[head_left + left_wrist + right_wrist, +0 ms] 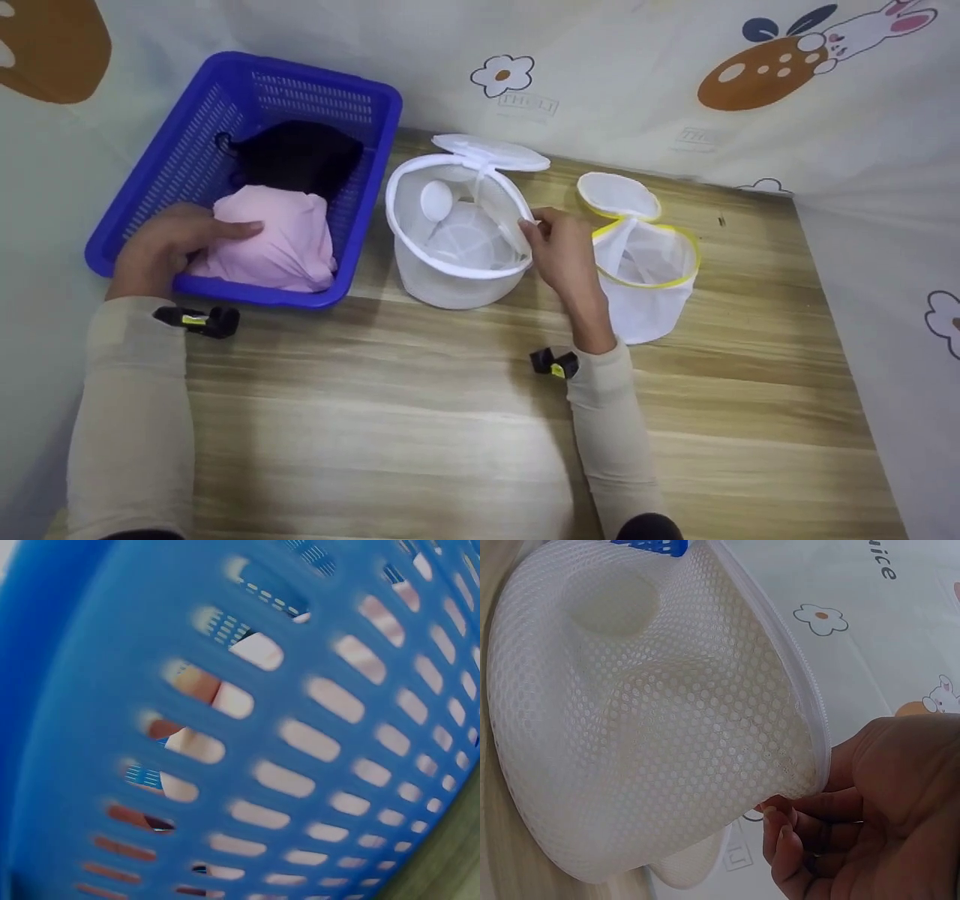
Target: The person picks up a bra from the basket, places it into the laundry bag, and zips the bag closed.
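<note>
Head view: high, widest, looking forward and down over wood-grain tabletop (375, 420); left wrist: very near rectangular blue slotted plastic basket (251, 742), facing outer wall; right wrist: low, rolled sideways, close on round white mesh bag (690, 720); head shares basket with left wrist, bag with right

The person's left grip (171, 238) is resting on a pink cloth (277, 244) in a blue basket (361, 217), a black item (300, 154) lying just beyond. The right grip (564, 259) is pinching the rim of a white mesh bag (450, 289) — its lid (502, 155) is standing open — and a yellow-rimmed bag (645, 307) is sitting nearby on the table (390, 412).
</note>
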`<state>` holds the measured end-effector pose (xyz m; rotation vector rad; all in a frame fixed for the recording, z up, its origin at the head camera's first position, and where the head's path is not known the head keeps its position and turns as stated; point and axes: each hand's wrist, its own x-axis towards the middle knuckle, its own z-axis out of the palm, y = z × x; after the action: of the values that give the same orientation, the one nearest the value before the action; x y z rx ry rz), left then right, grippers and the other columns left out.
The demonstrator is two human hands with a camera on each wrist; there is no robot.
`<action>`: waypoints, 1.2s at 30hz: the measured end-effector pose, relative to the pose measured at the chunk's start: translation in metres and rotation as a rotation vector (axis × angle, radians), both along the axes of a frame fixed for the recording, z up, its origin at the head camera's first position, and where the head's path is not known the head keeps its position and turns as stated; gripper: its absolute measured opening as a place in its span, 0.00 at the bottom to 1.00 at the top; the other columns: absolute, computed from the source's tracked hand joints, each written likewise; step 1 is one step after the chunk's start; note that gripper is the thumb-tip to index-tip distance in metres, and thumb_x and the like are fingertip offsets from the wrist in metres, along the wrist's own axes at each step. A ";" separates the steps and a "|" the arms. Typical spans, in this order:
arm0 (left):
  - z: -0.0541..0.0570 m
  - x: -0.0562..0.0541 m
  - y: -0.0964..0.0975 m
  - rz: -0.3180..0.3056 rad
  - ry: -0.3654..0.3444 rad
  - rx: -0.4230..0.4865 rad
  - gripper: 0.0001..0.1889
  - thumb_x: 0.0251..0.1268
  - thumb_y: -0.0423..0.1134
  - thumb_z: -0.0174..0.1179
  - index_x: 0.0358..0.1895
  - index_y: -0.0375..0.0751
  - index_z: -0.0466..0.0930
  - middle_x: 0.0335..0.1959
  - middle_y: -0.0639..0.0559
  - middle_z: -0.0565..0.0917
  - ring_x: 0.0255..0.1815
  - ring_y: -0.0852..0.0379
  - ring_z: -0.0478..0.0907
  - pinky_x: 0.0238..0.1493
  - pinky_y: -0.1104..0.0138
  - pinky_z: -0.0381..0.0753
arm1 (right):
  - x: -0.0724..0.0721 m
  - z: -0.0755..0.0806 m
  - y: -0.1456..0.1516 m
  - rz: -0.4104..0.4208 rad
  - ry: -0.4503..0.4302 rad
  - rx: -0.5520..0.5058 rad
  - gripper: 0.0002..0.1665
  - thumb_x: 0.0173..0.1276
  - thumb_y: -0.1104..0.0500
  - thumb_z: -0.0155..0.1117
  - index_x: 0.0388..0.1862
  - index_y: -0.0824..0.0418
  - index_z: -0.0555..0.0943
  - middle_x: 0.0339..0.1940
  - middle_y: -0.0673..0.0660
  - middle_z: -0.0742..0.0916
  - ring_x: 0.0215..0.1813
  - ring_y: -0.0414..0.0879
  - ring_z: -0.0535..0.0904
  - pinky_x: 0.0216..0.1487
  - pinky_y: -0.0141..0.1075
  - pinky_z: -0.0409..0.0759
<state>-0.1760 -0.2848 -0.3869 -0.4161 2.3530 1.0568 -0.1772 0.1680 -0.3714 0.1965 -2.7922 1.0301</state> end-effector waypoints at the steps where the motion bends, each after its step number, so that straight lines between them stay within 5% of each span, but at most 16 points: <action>1: 0.000 0.000 0.000 -0.013 -0.006 0.018 0.54 0.43 0.72 0.63 0.57 0.24 0.60 0.44 0.38 0.63 0.48 0.39 0.62 0.50 0.53 0.67 | 0.000 0.000 0.000 -0.003 -0.001 0.003 0.14 0.68 0.60 0.62 0.46 0.69 0.84 0.24 0.58 0.82 0.27 0.47 0.74 0.29 0.36 0.70; 5: 0.000 -0.001 -0.001 -0.053 -0.025 0.065 0.56 0.47 0.69 0.64 0.64 0.22 0.55 0.51 0.36 0.60 0.53 0.37 0.58 0.59 0.49 0.63 | 0.000 -0.001 0.001 -0.010 -0.002 0.004 0.14 0.68 0.59 0.62 0.46 0.68 0.84 0.24 0.58 0.82 0.27 0.47 0.74 0.29 0.36 0.70; 9: 0.000 -0.002 0.001 -0.059 0.005 0.056 0.37 0.45 0.65 0.68 0.42 0.34 0.69 0.32 0.45 0.66 0.37 0.45 0.66 0.38 0.57 0.71 | 0.000 -0.002 0.004 -0.009 0.000 0.003 0.14 0.67 0.59 0.63 0.46 0.68 0.84 0.24 0.58 0.82 0.27 0.47 0.74 0.29 0.36 0.69; 11: -0.001 -0.004 0.001 -0.060 0.023 0.048 0.30 0.45 0.63 0.70 0.29 0.42 0.66 0.22 0.52 0.61 0.27 0.51 0.64 0.28 0.62 0.65 | 0.000 -0.002 0.005 -0.005 0.004 0.002 0.14 0.67 0.60 0.63 0.46 0.68 0.84 0.24 0.58 0.82 0.27 0.47 0.74 0.29 0.36 0.70; 14: 0.000 -0.005 0.000 -0.069 0.025 0.063 0.27 0.48 0.61 0.69 0.25 0.47 0.64 0.20 0.55 0.59 0.25 0.54 0.62 0.26 0.63 0.64 | 0.000 -0.001 0.005 0.002 0.007 -0.002 0.14 0.67 0.60 0.63 0.46 0.69 0.84 0.24 0.58 0.83 0.27 0.46 0.75 0.29 0.35 0.70; 17: 0.000 -0.004 -0.001 -0.074 0.015 0.069 0.29 0.50 0.61 0.68 0.34 0.40 0.68 0.27 0.51 0.62 0.31 0.51 0.64 0.31 0.63 0.66 | 0.000 0.000 0.004 0.007 -0.004 -0.006 0.15 0.67 0.60 0.63 0.48 0.69 0.83 0.24 0.57 0.83 0.27 0.46 0.75 0.29 0.35 0.70; 19: 0.000 -0.004 -0.002 -0.075 -0.011 0.088 0.37 0.51 0.62 0.67 0.50 0.32 0.68 0.36 0.44 0.66 0.39 0.45 0.65 0.38 0.60 0.71 | 0.000 0.001 0.004 0.002 -0.016 -0.007 0.16 0.68 0.60 0.63 0.49 0.68 0.82 0.25 0.57 0.83 0.27 0.46 0.74 0.29 0.35 0.70; 22: 0.000 -0.004 -0.003 -0.071 -0.054 0.132 0.52 0.52 0.61 0.66 0.68 0.26 0.52 0.55 0.34 0.62 0.52 0.39 0.61 0.52 0.54 0.72 | 0.000 0.001 0.003 -0.004 -0.035 -0.014 0.16 0.67 0.60 0.63 0.51 0.68 0.82 0.26 0.57 0.83 0.28 0.46 0.75 0.30 0.35 0.71; 25: -0.001 -0.004 -0.003 -0.048 -0.092 0.212 0.58 0.54 0.59 0.66 0.72 0.24 0.40 0.68 0.30 0.52 0.61 0.36 0.56 0.63 0.46 0.62 | 0.000 0.001 0.003 -0.004 -0.043 -0.015 0.17 0.67 0.61 0.63 0.52 0.68 0.81 0.26 0.58 0.84 0.29 0.46 0.76 0.30 0.35 0.72; 27: -0.001 -0.005 -0.003 -0.036 -0.099 0.262 0.57 0.55 0.58 0.66 0.72 0.24 0.39 0.68 0.32 0.54 0.61 0.40 0.60 0.63 0.48 0.63 | -0.001 0.001 0.003 -0.002 -0.042 -0.016 0.17 0.67 0.61 0.63 0.52 0.69 0.80 0.26 0.59 0.84 0.29 0.46 0.77 0.30 0.34 0.72; 31: -0.002 -0.007 -0.002 -0.006 -0.077 0.362 0.48 0.59 0.54 0.64 0.71 0.28 0.47 0.51 0.47 0.72 0.47 0.57 0.73 0.50 0.62 0.77 | 0.000 0.001 0.002 -0.004 -0.034 -0.016 0.17 0.67 0.62 0.62 0.52 0.69 0.80 0.25 0.59 0.83 0.27 0.46 0.76 0.29 0.34 0.71; 36: -0.001 -0.006 -0.002 0.049 -0.055 0.471 0.39 0.61 0.49 0.64 0.65 0.31 0.53 0.36 0.58 0.76 0.37 0.63 0.76 0.41 0.67 0.79 | 0.000 0.000 0.002 -0.018 -0.039 -0.025 0.16 0.67 0.62 0.62 0.52 0.69 0.81 0.25 0.58 0.82 0.27 0.46 0.74 0.28 0.34 0.70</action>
<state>-0.1817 -0.2865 -0.3882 -0.3177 1.9677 1.5485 -0.1773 0.1697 -0.3715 0.1488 -2.8088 1.0751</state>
